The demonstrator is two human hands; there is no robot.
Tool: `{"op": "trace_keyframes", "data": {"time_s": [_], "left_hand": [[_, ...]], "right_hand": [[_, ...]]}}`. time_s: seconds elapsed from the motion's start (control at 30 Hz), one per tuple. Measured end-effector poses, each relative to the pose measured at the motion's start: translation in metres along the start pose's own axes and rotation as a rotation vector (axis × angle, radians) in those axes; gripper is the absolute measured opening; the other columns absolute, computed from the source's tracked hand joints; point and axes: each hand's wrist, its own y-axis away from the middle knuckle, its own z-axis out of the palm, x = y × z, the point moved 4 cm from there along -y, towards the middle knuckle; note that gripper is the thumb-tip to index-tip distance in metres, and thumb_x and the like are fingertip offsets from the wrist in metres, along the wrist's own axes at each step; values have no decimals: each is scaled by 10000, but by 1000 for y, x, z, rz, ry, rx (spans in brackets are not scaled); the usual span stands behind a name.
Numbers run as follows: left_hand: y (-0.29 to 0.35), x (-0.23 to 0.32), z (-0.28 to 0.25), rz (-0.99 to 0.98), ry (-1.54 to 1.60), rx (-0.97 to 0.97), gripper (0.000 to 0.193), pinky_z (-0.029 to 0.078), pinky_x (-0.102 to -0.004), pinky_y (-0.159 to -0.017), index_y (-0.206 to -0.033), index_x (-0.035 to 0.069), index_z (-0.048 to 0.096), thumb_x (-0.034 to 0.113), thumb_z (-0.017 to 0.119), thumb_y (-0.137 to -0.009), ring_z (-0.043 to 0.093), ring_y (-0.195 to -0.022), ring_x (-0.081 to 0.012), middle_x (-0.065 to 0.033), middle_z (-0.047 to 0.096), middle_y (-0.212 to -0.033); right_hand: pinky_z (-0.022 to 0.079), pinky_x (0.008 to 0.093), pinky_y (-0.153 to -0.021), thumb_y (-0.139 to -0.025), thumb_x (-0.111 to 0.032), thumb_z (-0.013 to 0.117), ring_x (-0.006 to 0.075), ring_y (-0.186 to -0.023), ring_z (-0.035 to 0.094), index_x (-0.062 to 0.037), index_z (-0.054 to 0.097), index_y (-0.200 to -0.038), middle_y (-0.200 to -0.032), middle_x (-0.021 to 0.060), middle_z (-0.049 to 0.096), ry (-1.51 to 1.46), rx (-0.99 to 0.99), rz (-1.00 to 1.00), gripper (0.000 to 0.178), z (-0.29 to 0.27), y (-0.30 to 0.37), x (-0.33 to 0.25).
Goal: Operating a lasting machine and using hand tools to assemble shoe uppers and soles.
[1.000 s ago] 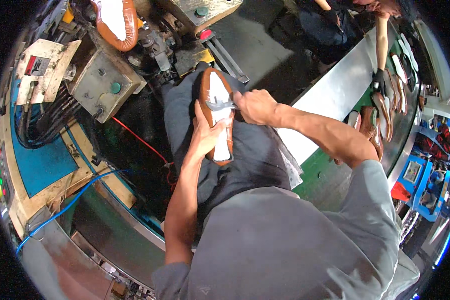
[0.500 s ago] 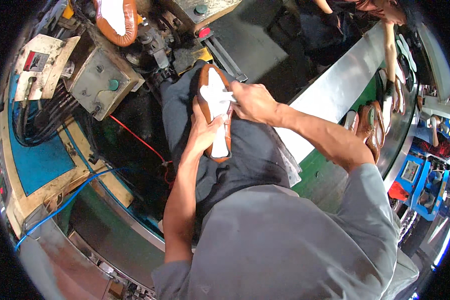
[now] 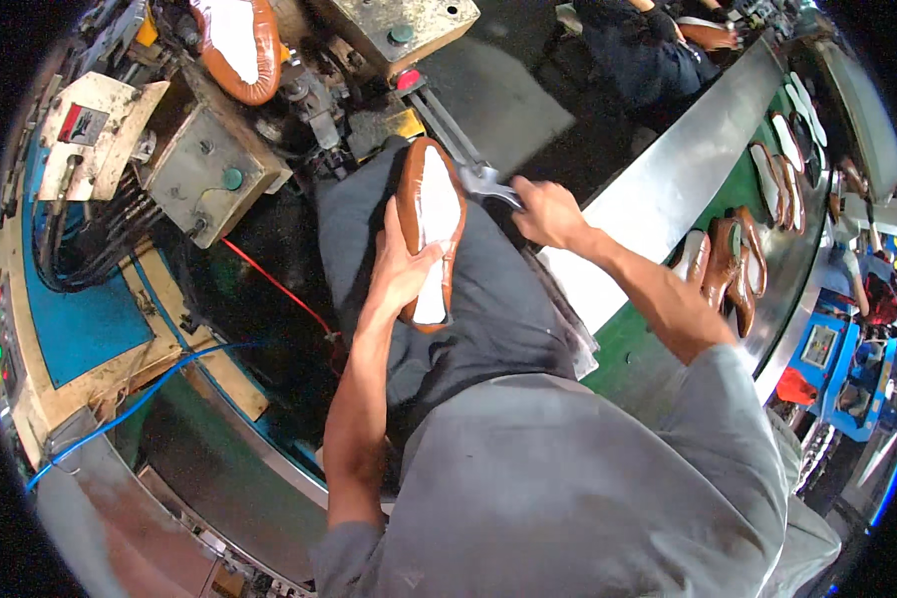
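Note:
My left hand point(image 3: 401, 267) is wrapped round a brown shoe upper point(image 3: 409, 204), drawn over its last and turned bottom up on my dark-trousered leg. Its white insole point(image 3: 437, 199) faces me, with the brown edge folded in around it. To the right of the shoe, my right hand point(image 3: 551, 212) grips a pair of silvery metal pincers point(image 3: 486, 185) by the handles. The head of the pincers points at the shoe's upper right edge, slightly apart from it. The exact shape of the jaws is blurred.
Another brown shoe with a white bottom point(image 3: 241, 50) sits in the machine at upper left. A metal control box point(image 3: 201, 169) stands below it. Several brown shoes point(image 3: 725, 261) lie on the green conveyor point(image 3: 623, 364) to the right. A co-worker point(image 3: 633, 50) sits at the top right.
My right hand has drawn the pincers right, off the shoe's bottom, and the white insole now shows uncovered. My left hand keeps its hold. The co-worker has leaned back from the conveyor.

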Motion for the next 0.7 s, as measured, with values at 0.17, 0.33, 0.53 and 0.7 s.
{"op": "trace_keyframes", "data": {"time_s": [0.17,0.33,0.53,0.7], "left_hand": [[18,36,0,92,-401,42,1135,459,-615,-1172,-1765,170,260,225,934,-854,536,-1403,-536,-320,498,-1558],[30,71,6,314,-775,-8,1079,494,-636,-1106,-1739,243,355,259,958,-845,549,-1363,-531,-264,461,-1603],[47,114,26,759,-1182,44,616,497,-612,-1081,-1565,172,605,203,720,-960,562,-1351,-488,-182,580,-1557],[65,113,-51,640,-510,118,759,420,-504,-1258,-1582,40,553,151,834,-885,566,-1487,-349,-194,565,-1623]], "right_hand": [[584,616,-754,-929,-211,725,540,-798,723,36,578,-1101,-822,305,721,-33,112,387,335,64,122,90],[572,573,-1016,-941,-296,822,512,-1269,660,28,556,-1420,-1420,345,626,35,46,598,636,54,168,73],[462,531,-1217,-751,-261,947,467,-1440,552,44,449,-1606,-1502,272,586,157,314,-281,1036,-17,77,-46],[497,547,-1138,-745,-283,947,451,-1238,674,9,575,-1435,-1269,217,715,-66,378,-415,837,-5,53,-53]]}}
